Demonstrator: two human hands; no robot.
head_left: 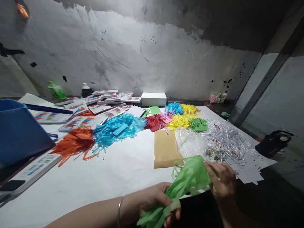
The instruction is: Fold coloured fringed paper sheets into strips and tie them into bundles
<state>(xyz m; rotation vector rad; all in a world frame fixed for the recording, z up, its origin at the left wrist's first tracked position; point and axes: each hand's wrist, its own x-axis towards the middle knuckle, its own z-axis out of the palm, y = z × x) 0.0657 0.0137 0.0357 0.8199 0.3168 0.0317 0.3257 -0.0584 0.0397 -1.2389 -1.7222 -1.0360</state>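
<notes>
A green tissue paper tassel (pixel 187 177) stretches between my hands above the table's front edge. My left hand (pixel 158 199), with a bangle at the wrist, is closed round its fringed strips, some of which hang below the fist. My right hand (pixel 223 180) pinches the tassel's broad, uncut end between thumb and fingers. Just beyond lies a flat brown paper packet (pixel 166 152), beside a clear plastic bag (pixel 190 141) and a tangle of silvery cord (pixel 225 137).
Fringed paper in orange (pixel 76 141), blue (pixel 121 126), dark red (pixel 155 122), yellow (pixel 180 121) and green (pixel 199 124) crosses the white table covering (pixel 114 171). Printed flat boxes (pixel 80 122) pile up behind. A blue bin (pixel 21 133) stands left, a black bottle (pixel 273 144) right.
</notes>
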